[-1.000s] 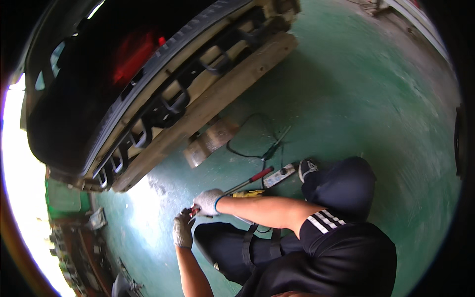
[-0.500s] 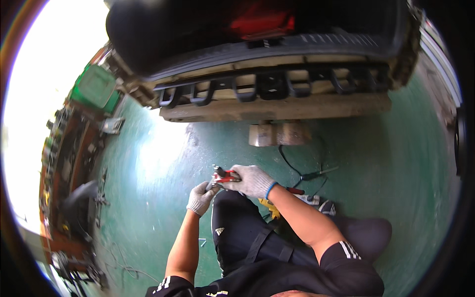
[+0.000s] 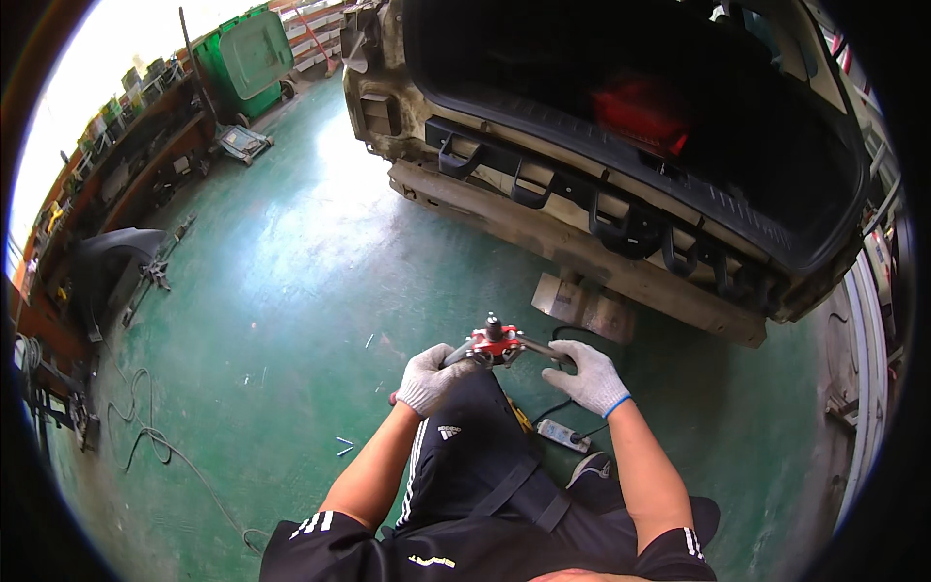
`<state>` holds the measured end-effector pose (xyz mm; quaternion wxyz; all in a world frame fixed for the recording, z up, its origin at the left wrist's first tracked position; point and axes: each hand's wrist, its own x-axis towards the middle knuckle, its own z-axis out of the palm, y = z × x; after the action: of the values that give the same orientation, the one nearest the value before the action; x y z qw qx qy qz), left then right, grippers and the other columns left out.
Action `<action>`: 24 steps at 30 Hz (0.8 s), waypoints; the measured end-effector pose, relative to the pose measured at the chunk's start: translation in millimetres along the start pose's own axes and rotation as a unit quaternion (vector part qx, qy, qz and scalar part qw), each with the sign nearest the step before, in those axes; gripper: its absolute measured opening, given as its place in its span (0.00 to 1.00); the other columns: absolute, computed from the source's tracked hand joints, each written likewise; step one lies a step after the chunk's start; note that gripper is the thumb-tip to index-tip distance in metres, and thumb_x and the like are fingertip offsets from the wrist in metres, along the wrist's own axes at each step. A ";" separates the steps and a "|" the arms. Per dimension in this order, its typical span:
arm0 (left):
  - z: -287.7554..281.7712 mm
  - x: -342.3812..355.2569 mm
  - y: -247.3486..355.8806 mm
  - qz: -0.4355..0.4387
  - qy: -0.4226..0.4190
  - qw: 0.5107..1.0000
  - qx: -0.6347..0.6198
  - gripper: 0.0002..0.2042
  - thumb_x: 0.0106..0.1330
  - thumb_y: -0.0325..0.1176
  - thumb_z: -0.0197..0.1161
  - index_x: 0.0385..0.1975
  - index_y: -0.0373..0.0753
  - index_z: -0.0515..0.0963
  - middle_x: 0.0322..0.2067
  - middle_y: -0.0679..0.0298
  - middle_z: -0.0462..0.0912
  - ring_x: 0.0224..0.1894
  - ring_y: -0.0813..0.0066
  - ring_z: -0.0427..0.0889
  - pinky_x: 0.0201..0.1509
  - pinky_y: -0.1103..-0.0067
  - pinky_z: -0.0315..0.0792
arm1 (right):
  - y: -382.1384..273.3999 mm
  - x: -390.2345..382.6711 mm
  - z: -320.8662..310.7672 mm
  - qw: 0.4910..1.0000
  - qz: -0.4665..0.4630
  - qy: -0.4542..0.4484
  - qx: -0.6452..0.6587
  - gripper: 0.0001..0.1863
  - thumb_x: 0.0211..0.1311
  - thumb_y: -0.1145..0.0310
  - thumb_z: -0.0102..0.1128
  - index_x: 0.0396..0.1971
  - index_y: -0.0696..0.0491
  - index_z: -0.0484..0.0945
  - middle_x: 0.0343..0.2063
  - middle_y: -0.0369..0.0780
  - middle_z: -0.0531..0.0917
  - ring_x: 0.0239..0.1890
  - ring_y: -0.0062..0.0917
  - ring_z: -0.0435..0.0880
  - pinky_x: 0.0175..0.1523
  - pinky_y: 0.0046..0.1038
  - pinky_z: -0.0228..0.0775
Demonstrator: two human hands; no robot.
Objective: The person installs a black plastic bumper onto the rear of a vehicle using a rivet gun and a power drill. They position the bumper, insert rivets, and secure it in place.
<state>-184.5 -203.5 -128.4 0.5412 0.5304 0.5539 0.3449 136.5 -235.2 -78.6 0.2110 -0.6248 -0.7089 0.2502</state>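
Observation:
Both my hands wear whitish knit gloves and hold a two-handled hand riveter with a red head [image 3: 496, 339] above my knee. Its dark nose points up and away from me, and its two grey handles are spread apart. My left hand [image 3: 427, 380] is closed round the left handle. Around the end of the right handle, the fingers of my right hand [image 3: 590, 376] are curled. A pair of small bluish rods [image 3: 344, 445] lies on the floor to the left of my leg.
Ahead stands a car's open rear, its metal beam [image 3: 582, 250] exposed and a silencer [image 3: 582, 307] below. A power strip [image 3: 562, 436] lies by my foot. On the left are a loose cable [image 3: 160, 441], a floor jack [image 3: 242, 143], a green bin [image 3: 254, 58] and a cluttered workbench [image 3: 116, 175].
My hands have moved apart, the right one going rightward, and the riveter's handles are now spread. My view has turned, so the car sits farther right.

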 end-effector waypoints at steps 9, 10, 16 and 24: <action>-27.2 -7.3 -23.4 -0.017 0.075 0.996 -0.041 0.15 0.78 0.42 0.66 0.30 0.41 0.81 0.24 0.74 0.74 0.26 0.84 0.69 0.30 0.79 0.66 | 9.0 -20.1 14.5 0.998 -0.004 -0.023 -0.051 0.29 0.68 0.48 0.67 0.62 0.49 0.84 0.55 0.47 0.88 0.59 0.44 0.86 0.68 0.45 0.77; -31.1 -8.4 -34.9 -0.011 0.095 0.994 -0.047 0.16 0.81 0.43 0.63 0.30 0.42 0.79 0.24 0.74 0.74 0.25 0.84 0.70 0.28 0.80 0.65 | 21.7 -29.6 19.3 0.998 -0.014 0.007 -0.064 0.28 0.68 0.48 0.68 0.62 0.48 0.84 0.57 0.47 0.87 0.62 0.44 0.85 0.69 0.46 0.76; -111.3 11.0 -105.3 0.084 0.242 0.960 -0.112 0.16 0.82 0.50 0.65 0.34 0.47 0.77 0.24 0.78 0.68 0.24 0.88 0.62 0.28 0.83 0.58 | 90.1 -60.6 1.2 0.983 0.154 -0.021 -0.098 0.28 0.65 0.48 0.65 0.57 0.52 0.86 0.51 0.50 0.91 0.56 0.47 0.89 0.63 0.47 0.80; -226.5 -8.3 -167.1 0.041 0.384 0.922 0.019 0.08 0.78 0.36 0.71 0.44 0.37 0.88 0.37 0.71 0.87 0.41 0.81 0.80 0.50 0.79 0.75 | 144.9 -104.2 45.3 0.927 0.298 -0.204 -0.101 0.35 0.63 0.44 0.67 0.62 0.54 0.85 0.59 0.52 0.88 0.63 0.46 0.87 0.68 0.41 0.78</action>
<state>-440.2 -201.3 -246.3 0.2624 0.3895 0.7033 0.5337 235.4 -328.9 -202.3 -0.0869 -0.7610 -0.5390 0.3505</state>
